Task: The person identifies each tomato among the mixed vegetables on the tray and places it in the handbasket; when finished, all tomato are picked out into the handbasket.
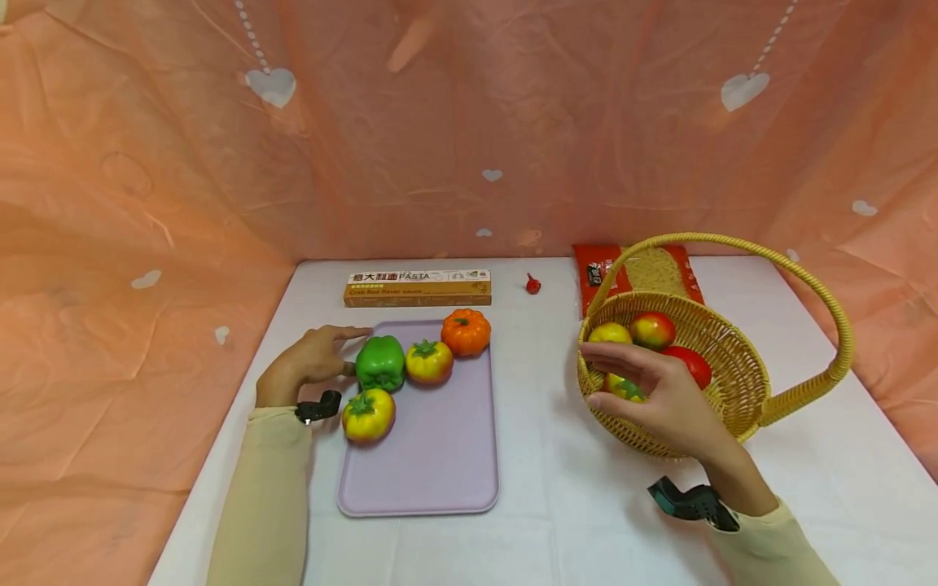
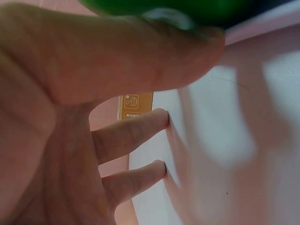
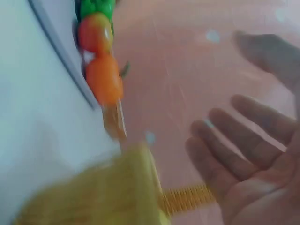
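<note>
My left hand [image 1: 311, 358] lies at the left edge of the lilac tray [image 1: 432, 456], its index finger stretched to the upper left corner and its thumb right beside a green bell pepper [image 1: 380, 364]. In the left wrist view, two fingertips [image 2: 159, 117] rest on the white tabletop. The tray also bears a small orange pumpkin [image 1: 466, 332] and two yellow-red fruits with green leafy caps, one in the middle [image 1: 429, 363] and one nearer [image 1: 369, 416]. Over the left side of the wicker basket [image 1: 740, 382], my right hand [image 1: 667, 399] hovers with spread fingers, holding nothing.
Inside the basket lie a red-yellow fruit [image 1: 653, 330], a red one [image 1: 689, 366] and yellow ones, partly hidden by the hand. Its tall handle [image 1: 835, 325] arches rightward. Behind stand a pasta box [image 1: 418, 290], a tiny red object [image 1: 532, 283] and a red food packet [image 1: 593, 268].
</note>
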### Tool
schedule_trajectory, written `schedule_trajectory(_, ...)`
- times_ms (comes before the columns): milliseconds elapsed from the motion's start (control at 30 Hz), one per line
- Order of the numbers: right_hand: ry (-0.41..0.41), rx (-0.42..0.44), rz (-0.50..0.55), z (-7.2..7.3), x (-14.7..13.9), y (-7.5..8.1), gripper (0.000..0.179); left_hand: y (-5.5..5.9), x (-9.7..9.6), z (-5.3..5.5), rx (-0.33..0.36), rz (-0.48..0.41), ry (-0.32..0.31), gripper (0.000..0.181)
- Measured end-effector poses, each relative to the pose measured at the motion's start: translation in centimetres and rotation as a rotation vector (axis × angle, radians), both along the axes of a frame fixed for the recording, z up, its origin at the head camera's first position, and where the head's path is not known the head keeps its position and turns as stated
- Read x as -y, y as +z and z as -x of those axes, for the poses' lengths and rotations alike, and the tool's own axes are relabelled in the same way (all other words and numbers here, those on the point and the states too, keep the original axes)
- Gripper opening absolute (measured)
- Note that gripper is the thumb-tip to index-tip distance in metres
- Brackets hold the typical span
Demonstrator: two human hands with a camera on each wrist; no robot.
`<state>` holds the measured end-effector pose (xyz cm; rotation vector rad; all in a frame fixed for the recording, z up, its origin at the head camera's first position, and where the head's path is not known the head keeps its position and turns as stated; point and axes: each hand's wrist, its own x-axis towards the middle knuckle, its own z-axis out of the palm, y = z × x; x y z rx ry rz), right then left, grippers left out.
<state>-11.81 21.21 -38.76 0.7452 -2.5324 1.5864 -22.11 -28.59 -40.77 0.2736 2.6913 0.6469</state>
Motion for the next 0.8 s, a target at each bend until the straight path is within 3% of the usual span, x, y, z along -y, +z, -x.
schedule_trajectory(167,0.135,0.120,0.130,1.0,3.1,-0.1,0.056,0.1,0.0,0.0,-0.007,-0.002,-0.003,0.075)
schedule_trajectory(333,0.203,0.203,0.127,2.2,6.6,-0.4,0.057,0.2,0.0,-0.1,0.003,0.005,0.000,0.075)
schedule_trajectory(600,0.260,0.209,0.152,5.0,11.7,-2.4,0.057,0.3,0.0,-0.2,-0.002,-0.003,-0.002,0.074)
schedule_trajectory(800,0.256,0.214,0.159,6.7,14.8,-3.7,0.058,0.4,0.0,-0.2,-0.004,-0.005,0.000,0.075)
